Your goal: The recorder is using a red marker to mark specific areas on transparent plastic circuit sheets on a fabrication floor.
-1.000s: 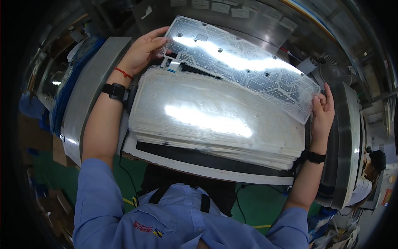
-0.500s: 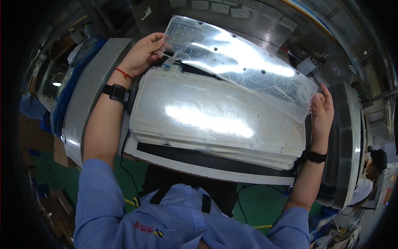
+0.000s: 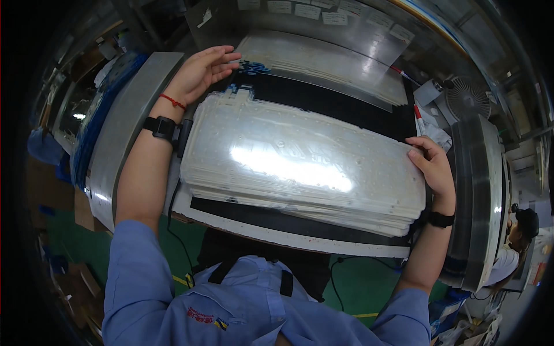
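Note:
A near stack of clear printed plastic sheets [image 3: 271, 135], shaped like keyboard membranes, lies in front of me. My right hand [image 3: 434, 167] is at its far right corner, thumb on the top sheet and fingers curled at the edge, pinching it; that sheet still lies flat. Behind, a second stack of the same sheets [image 3: 323, 55] lies against a metal panel. Beside the left end of that far stack is my left hand [image 3: 205, 72], fingers spread and holding nothing. Blue-edged tabs [image 3: 254, 67] stick out from the far stack close to its fingertips.
Under both stacks is a black mat [image 3: 340, 109] on a white-edged table [image 3: 288, 237]. Metal slabs [image 3: 138, 127] flank the left side, with a tall grey stack [image 3: 476, 190] on the right. A small fan [image 3: 466, 98], a red marker [image 3: 418, 111] and a person [image 3: 516, 245] are also at right.
The sheet held between both hands has been let go and lies on the far stack. My right hand has come down to the near stack's corner; my left has opened.

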A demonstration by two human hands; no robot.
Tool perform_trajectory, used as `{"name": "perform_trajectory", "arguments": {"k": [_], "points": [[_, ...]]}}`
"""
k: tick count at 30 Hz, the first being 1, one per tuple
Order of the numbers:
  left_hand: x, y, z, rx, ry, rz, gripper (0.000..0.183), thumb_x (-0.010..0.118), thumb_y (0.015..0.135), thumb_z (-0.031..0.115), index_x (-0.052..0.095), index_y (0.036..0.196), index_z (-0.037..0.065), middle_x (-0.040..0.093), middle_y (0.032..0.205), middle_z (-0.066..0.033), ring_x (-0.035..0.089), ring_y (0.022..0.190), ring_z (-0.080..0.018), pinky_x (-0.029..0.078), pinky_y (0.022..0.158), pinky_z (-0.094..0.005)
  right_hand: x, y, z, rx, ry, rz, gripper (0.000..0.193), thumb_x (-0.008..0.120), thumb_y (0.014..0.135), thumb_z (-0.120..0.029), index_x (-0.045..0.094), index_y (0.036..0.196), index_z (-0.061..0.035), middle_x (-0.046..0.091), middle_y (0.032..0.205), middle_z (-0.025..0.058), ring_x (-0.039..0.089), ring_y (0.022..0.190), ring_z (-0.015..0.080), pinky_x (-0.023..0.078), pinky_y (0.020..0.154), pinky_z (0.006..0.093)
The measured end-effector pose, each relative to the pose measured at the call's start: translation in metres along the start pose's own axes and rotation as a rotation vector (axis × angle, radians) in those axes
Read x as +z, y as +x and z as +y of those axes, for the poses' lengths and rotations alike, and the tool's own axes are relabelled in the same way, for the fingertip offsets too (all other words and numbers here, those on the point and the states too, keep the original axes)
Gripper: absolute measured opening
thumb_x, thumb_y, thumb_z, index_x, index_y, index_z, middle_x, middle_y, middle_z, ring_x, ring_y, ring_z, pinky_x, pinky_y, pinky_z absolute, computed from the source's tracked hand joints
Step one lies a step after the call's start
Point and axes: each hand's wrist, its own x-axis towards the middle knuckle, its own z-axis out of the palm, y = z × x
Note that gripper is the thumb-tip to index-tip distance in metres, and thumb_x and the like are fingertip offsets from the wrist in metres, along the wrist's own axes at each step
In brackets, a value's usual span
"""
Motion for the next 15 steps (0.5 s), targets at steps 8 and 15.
{"name": "perform_trajectory", "arguments": {"k": [8, 15], "points": [[0.0014, -0.0010, -0.0012, -0.018, 0.038, -0.020, 0.037, 0.048, 0.098, 0.026, 0.050, 0.124, 0.000, 0.059, 0.116, -0.0124, 0.060, 0.098, -0.0144, 0.052, 0.083, -0.0231, 0.0003, 0.0006, 0.0041, -0.114, 0.074, 0.077, 0.010, 0.063, 0.084, -0.005, 0.063, 0.093, -0.0006, 0.056, 0.088, -0.0001, 0.050, 0.079, 0.0075, 0.039, 0.071, 0.0204], [0.0049, -0.0019, -0.0006, -0.017, 0.039, -0.046, 0.038, 0.044, 0.099, 0.030, 0.052, 0.122, 0.001, 0.062, 0.111, -0.0104, 0.062, 0.093, -0.0118, 0.052, 0.080, -0.0223, 0.0055, 0.0025, -0.0039, -0.308, 0.174, 0.223, 0.008, 0.060, 0.088, -0.006, 0.060, 0.095, -0.0004, 0.057, 0.090, 0.0007, 0.051, 0.082, 0.0087, 0.039, 0.077, 0.0209]]}}
